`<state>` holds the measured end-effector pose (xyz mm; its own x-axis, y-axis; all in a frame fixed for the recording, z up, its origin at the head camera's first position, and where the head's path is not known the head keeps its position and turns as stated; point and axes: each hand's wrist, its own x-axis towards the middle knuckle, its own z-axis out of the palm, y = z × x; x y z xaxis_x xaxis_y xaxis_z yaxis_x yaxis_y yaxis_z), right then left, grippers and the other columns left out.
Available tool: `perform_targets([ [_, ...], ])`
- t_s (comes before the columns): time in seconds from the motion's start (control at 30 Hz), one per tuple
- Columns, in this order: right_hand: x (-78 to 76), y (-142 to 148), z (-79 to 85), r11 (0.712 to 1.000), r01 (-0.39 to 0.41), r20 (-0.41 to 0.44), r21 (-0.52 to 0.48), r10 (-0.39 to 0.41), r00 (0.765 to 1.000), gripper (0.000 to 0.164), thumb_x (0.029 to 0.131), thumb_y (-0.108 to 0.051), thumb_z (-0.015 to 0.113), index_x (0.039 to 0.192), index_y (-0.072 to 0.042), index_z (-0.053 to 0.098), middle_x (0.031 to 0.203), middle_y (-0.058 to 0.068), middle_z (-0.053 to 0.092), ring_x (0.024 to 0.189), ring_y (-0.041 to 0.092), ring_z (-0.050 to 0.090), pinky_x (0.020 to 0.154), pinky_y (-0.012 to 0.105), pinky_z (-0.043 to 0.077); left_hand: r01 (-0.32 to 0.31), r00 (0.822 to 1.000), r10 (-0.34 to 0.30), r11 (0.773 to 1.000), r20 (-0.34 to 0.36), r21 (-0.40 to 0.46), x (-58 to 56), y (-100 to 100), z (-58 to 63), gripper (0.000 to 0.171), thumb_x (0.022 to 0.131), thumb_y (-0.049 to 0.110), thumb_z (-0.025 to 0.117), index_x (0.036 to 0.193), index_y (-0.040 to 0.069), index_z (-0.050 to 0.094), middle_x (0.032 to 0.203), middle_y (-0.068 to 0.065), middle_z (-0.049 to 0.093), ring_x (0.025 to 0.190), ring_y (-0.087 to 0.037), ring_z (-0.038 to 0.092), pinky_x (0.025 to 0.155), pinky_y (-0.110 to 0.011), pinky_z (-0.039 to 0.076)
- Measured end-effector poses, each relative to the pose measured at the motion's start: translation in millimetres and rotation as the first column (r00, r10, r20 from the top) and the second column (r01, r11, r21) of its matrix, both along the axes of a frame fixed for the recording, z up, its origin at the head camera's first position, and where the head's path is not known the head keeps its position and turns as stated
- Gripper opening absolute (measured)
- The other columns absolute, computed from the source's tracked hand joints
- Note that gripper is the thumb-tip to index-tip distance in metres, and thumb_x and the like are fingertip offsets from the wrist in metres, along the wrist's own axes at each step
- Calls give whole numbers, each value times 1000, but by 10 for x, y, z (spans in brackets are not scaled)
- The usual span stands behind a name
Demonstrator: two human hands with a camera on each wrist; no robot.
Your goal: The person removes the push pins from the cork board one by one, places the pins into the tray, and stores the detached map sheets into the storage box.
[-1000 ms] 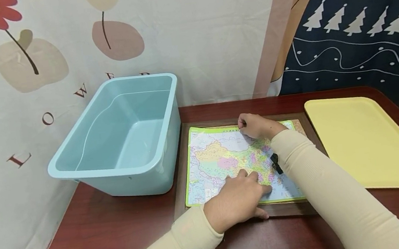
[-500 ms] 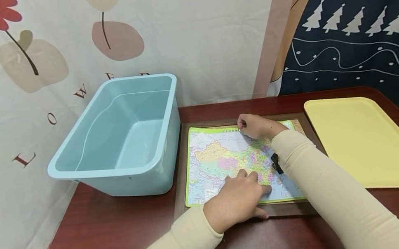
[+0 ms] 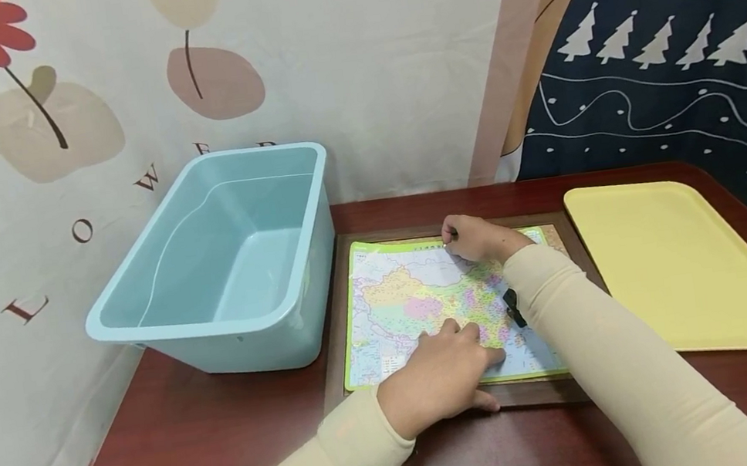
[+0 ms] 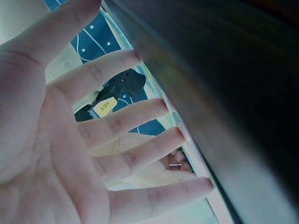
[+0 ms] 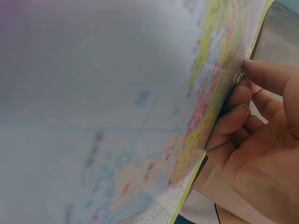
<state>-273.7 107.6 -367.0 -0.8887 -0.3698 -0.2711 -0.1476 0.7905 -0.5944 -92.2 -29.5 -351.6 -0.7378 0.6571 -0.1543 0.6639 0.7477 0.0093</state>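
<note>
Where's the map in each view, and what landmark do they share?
Head: the map lies at lower centre.
Left wrist: the map is a thin strip right of the left hand.
Right wrist: the map fills the left and centre, partly blurred.
Shared landmark: the right hand, on the map's upper edge, behind the left fingers, and at far right, respectively.

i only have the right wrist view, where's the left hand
Observer: The left hand rests on the near half of the map.
Operator: is all of it over the map
Observer: No, its thumb lies over the near side of the frame.
Operator: anything to the right of that
Observer: Yes, a yellow tray lies to the right of the frame.
</note>
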Motion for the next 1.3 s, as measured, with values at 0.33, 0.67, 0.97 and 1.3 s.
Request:
perform_targets([
  [0.33, 59, 20, 13, 999, -12, 73, -36, 14, 997, 7, 105, -10, 45, 106, -5, 49, 97, 13, 51, 83, 24, 50, 71, 33, 43, 12, 1000, -13, 1000, 24, 7, 39, -15, -9, 58, 78, 61, 76, 131, 39, 66, 111, 2, 63, 97, -21, 56, 68, -43, 55],
  [0.67, 88, -4, -12, 999, -42, 54, -19, 43, 998, 9, 105, -11, 44, 104, -5, 51, 95, 11, 50, 85, 24, 51, 71, 33, 44, 0, 999, -1, 1000, 33, 31, 71, -37, -44, 57, 76, 61, 77, 128, 39, 67, 109, 2, 63, 99, -22, 56, 67, -44, 54],
  [0.97, 24, 35, 25, 999, -38, 57, 12, 37, 998, 6, 105, -11, 46, 103, -6, 49, 97, 12, 50, 86, 24, 50, 71, 33, 42, 8, 1000, -8, 999, 15, 36, 36, 1, -48, 58, 78, 61, 75, 130, 38, 66, 111, 2, 62, 101, -22, 56, 70, -44, 54],
  [1.3, 35, 19, 49, 999, -36, 30, 11, 36, 999, 6, 105, -11, 47, 104, -6, 50, 98, 12, 50, 88, 25, 51, 73, 34, 42, 10, 1000, -11, 1000, 12, 23, 14, -19, -24, 58, 77, 61, 76, 130, 38, 66, 109, 2, 62, 98, -21, 55, 69, -44, 54],
])
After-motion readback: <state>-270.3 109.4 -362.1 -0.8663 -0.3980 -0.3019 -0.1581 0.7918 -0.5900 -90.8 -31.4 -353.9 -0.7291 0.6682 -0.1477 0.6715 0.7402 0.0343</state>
